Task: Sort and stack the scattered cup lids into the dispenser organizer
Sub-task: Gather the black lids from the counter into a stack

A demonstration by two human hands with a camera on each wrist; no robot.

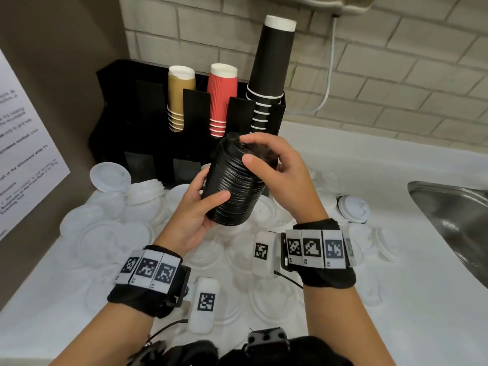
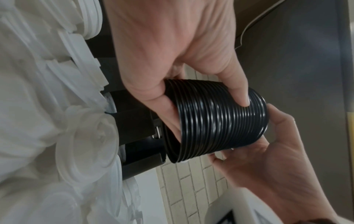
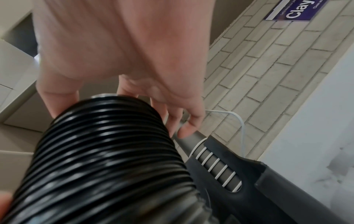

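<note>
Holding everything behind the fingers, the black dispenser organizer (image 1: pixel 163 112) is the biggest hazard: its upper slots carry a gold cup stack (image 1: pixel 179 96), a red cup stack (image 1: pixel 220 99) and a tall black cup stack (image 1: pixel 272 72), the last leaning well above the fingertips, so a careless forward reach could likely knock it over. Beneath both hands, loose white lids (image 1: pixel 126 233) cover the white counter (image 1: pixel 396 286) almost edge to edge; setting anything down there would probably land it crooked or send lids sliding toward the steel sink (image 1: pixel 454 207) off to the right. Between the hands, lifted off the counter and tilted with its top toward the organizer, sits the black lid stack (image 1: pixel 233 184). The left hand (image 1: pixel 195 210) wraps its lower part, thumb across the front and fingers curled behind; the right hand (image 1: pixel 274 165) has its fingers curled over the upper end, thumb on the side. Nested lids like these seem only loosely held together, so uneven squeezing or more tilt could fan the column open or let the bottom lids drop. Which low compartment is meant for it cannot be told, and forcing a tilted stack in would risk jamming.
</note>
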